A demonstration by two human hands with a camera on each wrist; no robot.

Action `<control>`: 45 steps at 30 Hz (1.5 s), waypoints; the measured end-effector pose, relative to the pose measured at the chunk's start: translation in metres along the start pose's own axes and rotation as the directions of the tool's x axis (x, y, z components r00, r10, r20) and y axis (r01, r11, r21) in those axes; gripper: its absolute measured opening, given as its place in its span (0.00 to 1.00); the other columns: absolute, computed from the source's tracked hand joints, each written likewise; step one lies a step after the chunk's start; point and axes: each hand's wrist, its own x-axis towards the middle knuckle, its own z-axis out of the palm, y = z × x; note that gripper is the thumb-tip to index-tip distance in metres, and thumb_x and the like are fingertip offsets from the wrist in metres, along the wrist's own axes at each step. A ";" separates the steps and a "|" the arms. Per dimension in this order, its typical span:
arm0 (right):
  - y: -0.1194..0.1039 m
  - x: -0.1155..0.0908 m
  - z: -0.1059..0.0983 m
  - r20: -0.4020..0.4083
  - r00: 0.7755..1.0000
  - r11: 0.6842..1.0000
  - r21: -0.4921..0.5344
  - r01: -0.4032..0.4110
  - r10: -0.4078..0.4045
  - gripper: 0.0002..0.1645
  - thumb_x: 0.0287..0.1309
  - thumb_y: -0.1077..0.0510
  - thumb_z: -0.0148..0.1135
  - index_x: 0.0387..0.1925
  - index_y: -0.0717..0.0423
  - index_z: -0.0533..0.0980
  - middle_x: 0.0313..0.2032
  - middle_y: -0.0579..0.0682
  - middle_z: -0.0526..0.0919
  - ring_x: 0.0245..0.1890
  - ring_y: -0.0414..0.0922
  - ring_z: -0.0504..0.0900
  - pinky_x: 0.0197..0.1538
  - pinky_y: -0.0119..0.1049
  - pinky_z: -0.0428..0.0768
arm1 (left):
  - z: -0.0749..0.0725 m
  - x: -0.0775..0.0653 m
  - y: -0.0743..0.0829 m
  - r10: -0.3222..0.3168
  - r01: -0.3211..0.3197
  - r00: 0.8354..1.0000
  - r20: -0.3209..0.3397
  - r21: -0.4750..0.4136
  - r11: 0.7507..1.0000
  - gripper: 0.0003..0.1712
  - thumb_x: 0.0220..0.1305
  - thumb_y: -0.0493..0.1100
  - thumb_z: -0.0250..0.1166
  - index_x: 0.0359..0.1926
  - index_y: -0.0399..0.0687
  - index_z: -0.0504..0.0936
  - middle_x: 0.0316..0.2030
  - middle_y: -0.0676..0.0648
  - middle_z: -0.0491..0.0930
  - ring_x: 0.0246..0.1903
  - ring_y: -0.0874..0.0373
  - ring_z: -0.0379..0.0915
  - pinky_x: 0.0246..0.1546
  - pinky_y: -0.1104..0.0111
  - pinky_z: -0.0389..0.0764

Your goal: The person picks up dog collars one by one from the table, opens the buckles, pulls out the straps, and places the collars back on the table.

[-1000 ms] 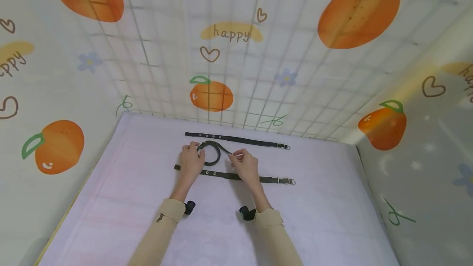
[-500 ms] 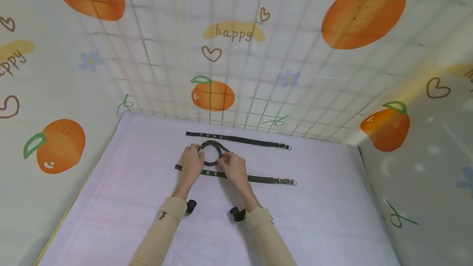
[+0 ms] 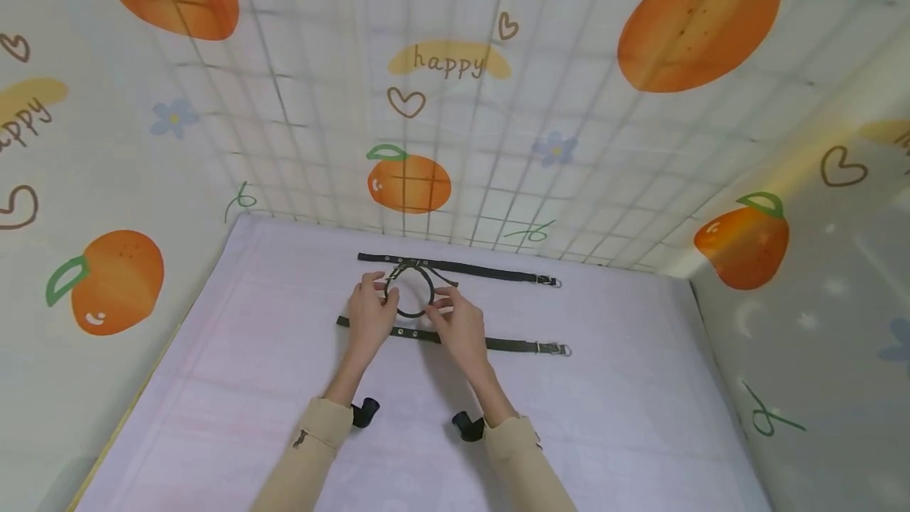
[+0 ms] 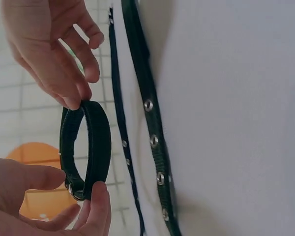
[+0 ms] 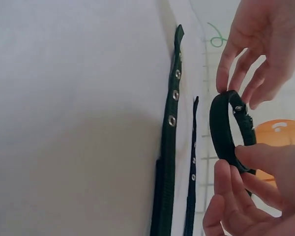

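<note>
Both hands hold a dark green pet collar (image 4: pixel 101 142) that is buckled into a round loop. My left hand (image 3: pixel 371 310) pinches it on the left side, close to the metal buckle (image 4: pixel 74 191) in the left wrist view. On the opposite side my right hand (image 3: pixel 458 322) pinches the band, thumb inside the loop and fingers outside in the right wrist view. The collar's loose tail sticks out to the right in the head view. A second collar (image 3: pixel 519 345) lies flat below the hands, partly covered by them. Behind the loop, a third collar (image 3: pixel 483 269) lies stretched out.
The two flat collars run roughly parallel, their buckles and rings at the right and eyelets toward the left. A pale cloth (image 3: pixel 626 385) covers the table. Patterned walls with printed oranges (image 3: pixel 409 184) stand at the back and both sides.
My right hand has let go of the loose tail and moved left onto the loop's side. The loop has shifted slightly away and right, now overlapping the back collar in the head view.
</note>
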 end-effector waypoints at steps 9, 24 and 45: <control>-0.005 -0.018 -0.024 -0.030 0.997 0.997 -0.008 0.076 -0.076 0.22 0.69 0.58 0.73 0.62 0.52 0.80 0.44 0.55 0.92 0.38 0.53 0.93 0.42 0.48 0.91 | -0.006 -0.016 0.012 -0.010 0.012 0.998 0.055 -0.027 1.000 0.25 0.78 0.47 0.65 0.69 0.40 0.79 0.51 0.33 0.84 0.42 0.41 0.87 0.52 0.49 0.82; 0.000 -0.051 -0.051 0.012 0.999 0.999 0.024 0.042 -0.043 0.24 0.70 0.57 0.73 0.64 0.43 0.78 0.54 0.54 0.91 0.39 0.47 0.95 0.44 0.41 0.92 | -0.006 -0.043 0.008 0.106 -0.091 0.992 0.075 -0.178 0.980 0.14 0.77 0.43 0.69 0.55 0.40 0.81 0.55 0.36 0.86 0.35 0.42 0.92 0.36 0.60 0.92; -0.015 -0.055 -0.082 -0.193 0.961 0.978 -0.092 0.185 -0.200 0.29 0.60 0.46 0.82 0.60 0.46 0.82 0.59 0.53 0.83 0.63 0.56 0.79 0.67 0.59 0.71 | -0.009 -0.067 0.026 0.151 -0.122 0.982 0.116 -0.219 0.968 0.15 0.70 0.42 0.73 0.53 0.42 0.82 0.53 0.40 0.88 0.37 0.41 0.92 0.38 0.69 0.91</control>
